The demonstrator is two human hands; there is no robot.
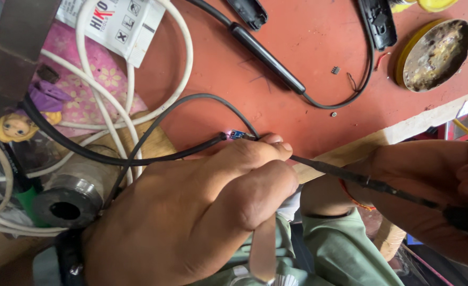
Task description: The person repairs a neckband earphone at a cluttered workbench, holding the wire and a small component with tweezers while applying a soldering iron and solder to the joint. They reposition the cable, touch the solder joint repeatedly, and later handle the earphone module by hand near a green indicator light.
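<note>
1. Pinching down on a tiny blue circuit board, the left hand sits curled in the middle of the view, fingers closed tight, with the thumb tip right at the board's edge.
2. That board sits on the red tabletop close to its front wooden edge, just beside the end of a black cable that runs off to the left.
3. The right hand comes in from the right side, closed around the dark handle of a thin soldering iron. Its long dark shaft slants up-left and the tip disappears behind the left thumb near the board, so I can't tell if it's actually touching.
4. A flat metal piece sticks down out of the left fist; can't tell what it is.
5. Other stuff around: a round flux tin at top right, white cables looped at the left, a metal solder spool, and a little doll figure.
</note>
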